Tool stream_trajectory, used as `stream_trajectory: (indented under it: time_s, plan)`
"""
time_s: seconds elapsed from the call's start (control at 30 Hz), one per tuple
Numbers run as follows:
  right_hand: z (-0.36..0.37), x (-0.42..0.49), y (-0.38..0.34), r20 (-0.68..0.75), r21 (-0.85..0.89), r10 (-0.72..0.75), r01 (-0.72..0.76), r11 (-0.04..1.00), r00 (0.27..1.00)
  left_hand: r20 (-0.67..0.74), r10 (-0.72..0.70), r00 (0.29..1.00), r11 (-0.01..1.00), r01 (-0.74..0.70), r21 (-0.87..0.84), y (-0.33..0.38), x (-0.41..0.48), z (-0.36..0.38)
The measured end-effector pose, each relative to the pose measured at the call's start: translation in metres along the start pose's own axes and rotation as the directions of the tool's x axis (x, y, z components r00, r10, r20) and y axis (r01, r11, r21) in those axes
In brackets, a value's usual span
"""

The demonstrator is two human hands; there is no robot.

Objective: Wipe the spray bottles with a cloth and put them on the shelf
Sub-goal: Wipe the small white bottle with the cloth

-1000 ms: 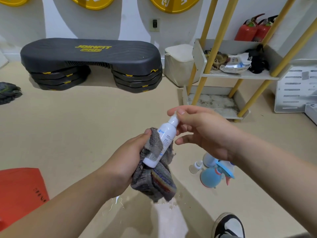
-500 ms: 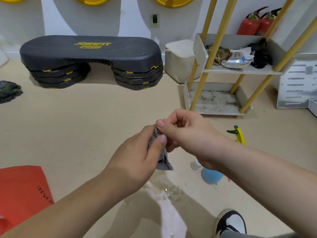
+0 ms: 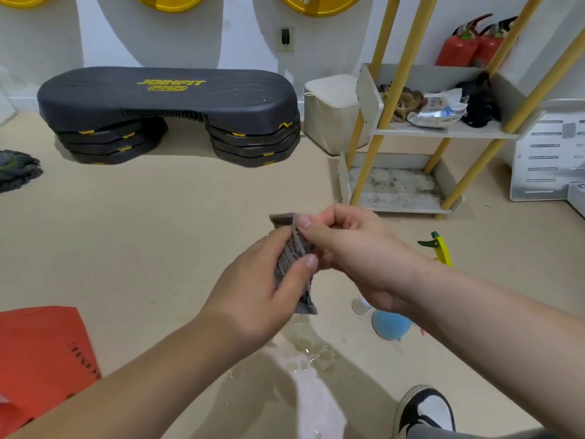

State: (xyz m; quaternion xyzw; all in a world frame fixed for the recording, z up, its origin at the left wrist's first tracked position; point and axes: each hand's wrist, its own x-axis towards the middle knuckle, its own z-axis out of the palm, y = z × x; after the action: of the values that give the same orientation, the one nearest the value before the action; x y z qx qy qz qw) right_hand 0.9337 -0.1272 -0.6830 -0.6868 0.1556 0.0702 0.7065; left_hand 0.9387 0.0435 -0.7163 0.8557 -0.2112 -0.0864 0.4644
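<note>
The shelf (image 3: 395, 188) sat at 1 o'clock from my hands, well apart, so my right hand (image 3: 351, 251) was the nearer one for placing. My left hand (image 3: 253, 289) gripped the cloth (image 3: 292, 264) round its middle, thumb across the front, while the right hand pinched its top edge. Cloth's long axis ran 11 to 5. No bottle showed in it, so I couldn't tell if one was wrapped inside. The blue spray bottle (image 3: 391, 324) sat on the floor at 5 o'clock from the right hand, under the wrist. The yellow spray bottle (image 3: 440, 248) was at 3 o'clock, near.
</note>
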Motion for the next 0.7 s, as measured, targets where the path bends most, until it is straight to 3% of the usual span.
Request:
stream_trajectory:
  time_s: [0.03, 0.1, 0.2, 0.27, 0.33, 0.43, 0.57, 0.7]
  plan:
    - [0.002, -0.002, 0.0, 0.029, -0.007, 0.004, -0.004, 1.0, 1.0, -0.001, 0.007, 1.0, 0.999, -0.007, -0.042, 0.001, -0.001, 0.0]
    - [0.001, -0.001, -0.005, 0.082, -0.035, 0.038, -0.035, 0.999, 0.996, 0.052, -0.112, 0.992, 0.946, 0.123, -0.3, 0.005, 0.003, -0.003]
    - [-0.007, 0.001, -0.013, 0.168, -0.037, 0.11, -0.105, 0.994, 0.98, 0.194, -0.312, 0.93, 0.79, 0.367, -0.491, 0.009, 0.01, -0.013]
    - [-0.009, 0.001, -0.013, 0.228, -0.055, 0.114, -0.104, 0.993, 0.967, 0.261, -0.37, 0.892, 0.68, 0.451, -0.578, 0.007, 0.011, -0.016]
    - [-0.009, 0.0, -0.012, 0.226, -0.108, 0.089, -0.066, 0.992, 0.97, 0.31, -0.367, 0.877, 0.617, 0.479, -0.624, 0.002, 0.011, -0.017]
    - [-0.009, 0.003, -0.012, 0.098, -0.108, 0.051, -0.04, 0.993, 0.994, 0.348, -0.397, 0.849, 0.546, 0.523, -0.655, -0.002, 0.011, -0.017]
    - [-0.014, 0.009, -0.013, -0.111, -0.114, 0.067, -0.08, 0.99, 0.992, 0.403, -0.422, 0.812, 0.556, 0.583, -0.592, 0.0, 0.008, -0.015]
    - [-0.017, 0.008, -0.012, -0.056, -0.037, 0.151, -0.153, 0.988, 0.987, 0.421, -0.434, 0.796, 0.518, 0.603, -0.606, 0.005, 0.007, -0.011]
